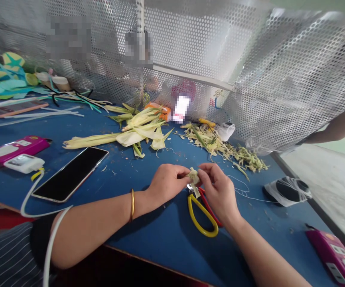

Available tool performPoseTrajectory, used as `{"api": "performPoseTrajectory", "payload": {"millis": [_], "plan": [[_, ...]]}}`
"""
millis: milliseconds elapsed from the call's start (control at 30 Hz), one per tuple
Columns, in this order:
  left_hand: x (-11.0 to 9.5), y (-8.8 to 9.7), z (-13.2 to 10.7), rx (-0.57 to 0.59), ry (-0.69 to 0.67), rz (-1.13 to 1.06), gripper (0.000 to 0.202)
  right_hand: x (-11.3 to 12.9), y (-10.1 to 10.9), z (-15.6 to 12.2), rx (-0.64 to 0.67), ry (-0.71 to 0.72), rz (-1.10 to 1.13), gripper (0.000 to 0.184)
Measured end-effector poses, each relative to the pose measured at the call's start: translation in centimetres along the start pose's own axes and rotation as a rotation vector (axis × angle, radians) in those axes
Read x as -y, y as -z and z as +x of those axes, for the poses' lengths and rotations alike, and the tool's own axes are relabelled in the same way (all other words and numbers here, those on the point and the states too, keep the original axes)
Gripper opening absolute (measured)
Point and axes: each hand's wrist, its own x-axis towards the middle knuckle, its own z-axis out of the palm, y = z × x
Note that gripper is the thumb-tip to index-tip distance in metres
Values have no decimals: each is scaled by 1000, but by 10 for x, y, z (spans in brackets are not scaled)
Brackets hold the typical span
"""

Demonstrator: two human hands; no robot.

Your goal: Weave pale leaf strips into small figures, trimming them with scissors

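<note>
Two hands meet at frame centre: left hand and right hand pinch a small leaf fold between fingertips, just above scissors on the tabletop. Slack fingers could let the fold open or drop; leaves lie beyond.

The worktop is a matt blue sheet, littered with dry fibrous scraps. The leaf piece looks pale, matt and papery, like the ribbed leaf strips toward the far edge. The scissors have glossy yellow and red plastic loops. The phone shows smooth black glass. The bangle is polished gold metal, and the screen is dull perforated metal.
</note>
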Motion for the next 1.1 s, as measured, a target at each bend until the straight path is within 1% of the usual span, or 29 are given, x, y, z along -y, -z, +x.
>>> {"api": "performPoseTrajectory", "payload": {"millis": [100,200,333,400,433,467,500,567,633,700,733,800,900,1000,1100], "plan": [[-3,2,0,86,3,41,20,2,7,8,152,-157,189,27],[-7,4,0,153,1,63,16,3,14,13,235,-267,307,29],[-7,5,0,257,4,74,17,4,19,15,360,-385,401,32],[-7,5,0,305,22,69,16,3,20,15,440,-413,419,33],[-7,5,1,331,31,53,15,2,20,15,459,-410,415,33],[-6,5,1,366,41,28,14,1,19,15,450,-393,397,33],[-6,5,1,409,51,-7,12,0,18,15,413,-358,363,33],[-5,4,0,503,95,-110,10,-2,16,14,270,-231,238,30],[-5,4,0,579,171,-245,8,-4,13,12,119,-76,64,24],[-6,4,0,635,238,-365,8,-5,10,10,22,36,-100,18],[-7,4,0,657,261,-406,9,-5,8,9,-8,65,-162,15],[-10,5,-1,690,293,-449,9,-6,6,7,-34,80,-238,14],[-13,7,-1,689,344,-496,8,-9,3,6,-48,81,-269,14],[-14,6,-1,668,378,-510,17,-11,0,6,-63,117,-285,13],[-12,0,-3,638,409,-474,26,-11,-4,4,-73,152,-290,12]]}}
